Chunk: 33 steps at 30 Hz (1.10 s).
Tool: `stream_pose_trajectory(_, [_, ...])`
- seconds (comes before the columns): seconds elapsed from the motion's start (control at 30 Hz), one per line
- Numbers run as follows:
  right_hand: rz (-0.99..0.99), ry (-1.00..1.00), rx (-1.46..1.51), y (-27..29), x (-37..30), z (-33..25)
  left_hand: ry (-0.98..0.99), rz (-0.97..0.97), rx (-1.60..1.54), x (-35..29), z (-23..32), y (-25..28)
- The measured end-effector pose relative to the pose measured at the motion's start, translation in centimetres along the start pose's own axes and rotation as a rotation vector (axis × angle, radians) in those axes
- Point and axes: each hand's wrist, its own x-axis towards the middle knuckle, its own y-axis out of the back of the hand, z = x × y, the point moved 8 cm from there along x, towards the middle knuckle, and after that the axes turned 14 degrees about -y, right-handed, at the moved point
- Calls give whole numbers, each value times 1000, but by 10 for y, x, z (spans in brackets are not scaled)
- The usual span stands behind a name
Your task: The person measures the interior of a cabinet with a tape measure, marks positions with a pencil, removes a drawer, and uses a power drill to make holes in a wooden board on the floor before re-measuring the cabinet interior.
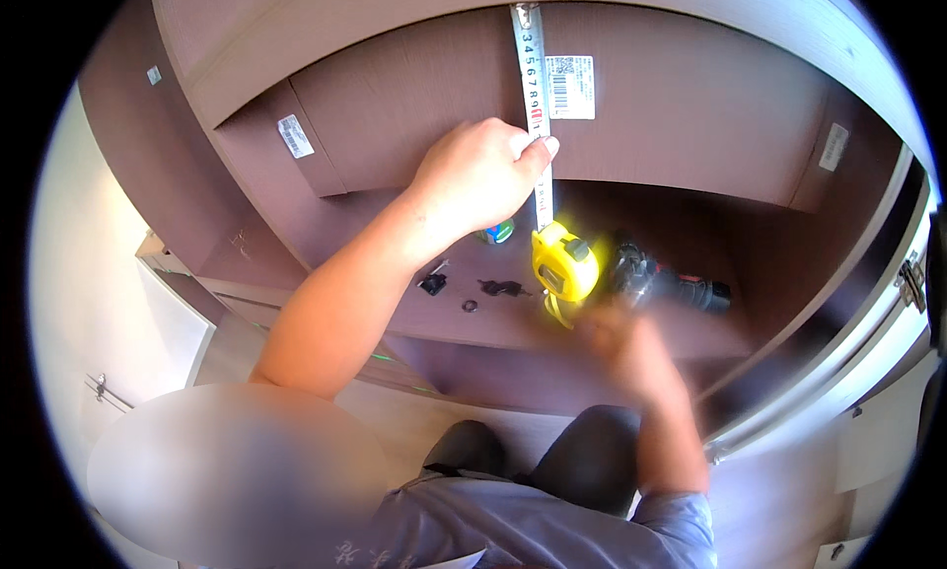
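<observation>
A yellow tape measure [565, 263] hangs by its pulled-out blade in front of the brown cabinet. Its white blade [531, 71] runs up to the cabinet's top edge. My left hand [485, 175] pinches the blade partway down, thumb laid across it. Just below the yellow case is my right hand [617, 337], smeared by motion; its fingers cannot be made out, nor whether they touch the case or its yellow strap. Right behind the case, a black power drill [671, 278] with red parts lies on the cabinet shelf [582, 199].
Small black fittings [432, 281] and a dark flat piece [501, 287] lie on the shelf. A green-blue round item [498, 233] is partly behind my left hand. White labels [572, 88] stick to the panels. At right stands an open door with a metal hinge [911, 285].
</observation>
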Motion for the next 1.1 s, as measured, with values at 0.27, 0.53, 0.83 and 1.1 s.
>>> stream_pose_trajectory(0.27, [-93, 180, 494, 83, -11, -15, -61, -19, 130, 11, 16, -1])
stream_pose_trajectory(0.53, [106, 581, 829, 118, 6, -40, -63, -35, 182, 14, 30, 1])
stream_pose_trajectory(0.83, [539, 622, 436, 134, 77, -124, -92, 64, 219, 11, 29, 4])
stream_pose_trajectory(1.1, [748, 620, 340, 125, 120, -149, -112, 81, 182, 12, 29, 4])
